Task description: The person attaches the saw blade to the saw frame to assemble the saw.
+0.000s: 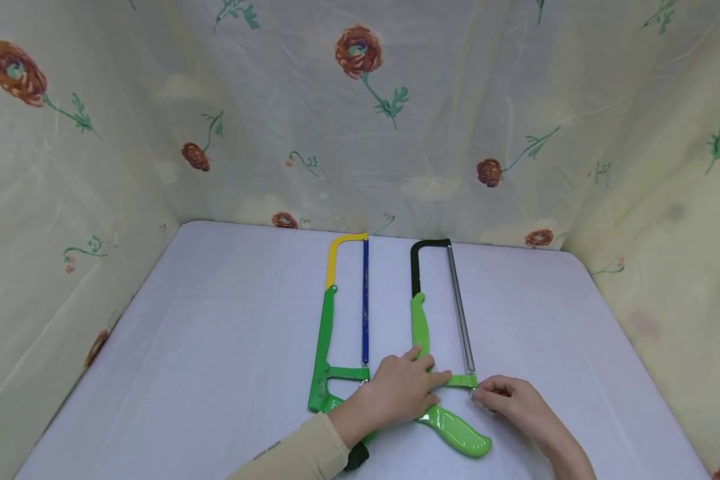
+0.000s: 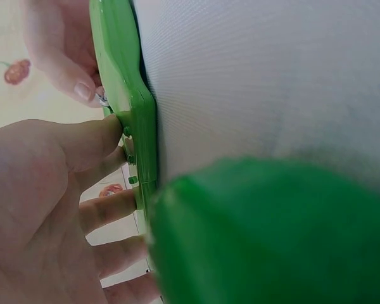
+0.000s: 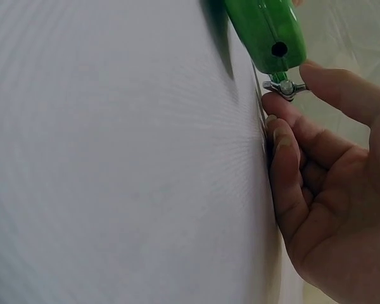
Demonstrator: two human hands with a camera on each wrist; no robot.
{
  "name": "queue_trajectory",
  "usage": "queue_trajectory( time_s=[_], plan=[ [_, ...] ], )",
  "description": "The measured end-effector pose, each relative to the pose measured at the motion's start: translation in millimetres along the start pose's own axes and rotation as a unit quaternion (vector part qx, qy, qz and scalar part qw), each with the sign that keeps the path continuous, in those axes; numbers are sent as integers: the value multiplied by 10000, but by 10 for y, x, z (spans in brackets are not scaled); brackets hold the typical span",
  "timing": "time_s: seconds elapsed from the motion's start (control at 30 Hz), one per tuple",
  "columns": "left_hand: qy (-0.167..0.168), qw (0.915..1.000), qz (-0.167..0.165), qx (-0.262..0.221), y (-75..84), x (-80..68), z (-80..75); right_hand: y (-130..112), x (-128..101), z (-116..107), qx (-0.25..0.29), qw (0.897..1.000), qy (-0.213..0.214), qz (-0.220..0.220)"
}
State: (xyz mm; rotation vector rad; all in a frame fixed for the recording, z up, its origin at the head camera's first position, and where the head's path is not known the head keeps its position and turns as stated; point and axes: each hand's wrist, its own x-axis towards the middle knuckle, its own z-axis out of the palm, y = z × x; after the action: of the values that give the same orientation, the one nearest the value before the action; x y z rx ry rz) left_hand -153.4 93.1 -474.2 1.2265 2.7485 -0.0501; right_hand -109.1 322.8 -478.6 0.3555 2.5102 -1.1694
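A: What sits under the hands?

B: A hacksaw with a light green plastic handle, black metal frame and grey blade (image 1: pixel 421 320). It lies flat on the pale lilac surface (image 1: pixel 228 320), right of centre, its black end pointing at the back and its handle toward the person.

A: And the left hand (image 1: pixel 399 393)?

B: It lies palm down over the frame where the cross arm meets the handle. In the left wrist view its thumb and fingers (image 2: pixel 107 209) curl against the green edge, so it grips the saw and pins it to the surface.

A: The right hand (image 1: pixel 510 400)?

B: It is at the near end of the blade. The right wrist view shows a small silver wing nut (image 3: pixel 282 87) just below the green arm's tip, with the thumb above it and the forefinger below, both touching it. The fingers are bent round it in a pinch; the other fingers are loosely curled against the surface.

A: Anything beside that saw?

B: A second hacksaw with a dark green handle, yellow frame end and blue blade (image 1: pixel 342 320) lies just to the left, parallel, not touching the first. The left forearm, in a beige sleeve (image 1: pixel 300 453) with a black band at the wrist, crosses over its handle end.

A: And around it all?

B: Cream cloth printed with red flowers (image 1: pixel 360 100) hangs behind and on both sides of the surface.
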Motion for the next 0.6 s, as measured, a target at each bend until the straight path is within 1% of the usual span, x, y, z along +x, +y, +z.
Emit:
queue_trajectory(
  time_s=[0.3, 0.6],
  plan=[
    [55, 10000, 8, 69, -1, 2, 8, 17, 11, 13, 137, 9999, 53, 90],
    [99, 9999, 12, 6, -5, 1, 20, 51, -1, -9, 273, 9994, -54, -192]
  ],
)
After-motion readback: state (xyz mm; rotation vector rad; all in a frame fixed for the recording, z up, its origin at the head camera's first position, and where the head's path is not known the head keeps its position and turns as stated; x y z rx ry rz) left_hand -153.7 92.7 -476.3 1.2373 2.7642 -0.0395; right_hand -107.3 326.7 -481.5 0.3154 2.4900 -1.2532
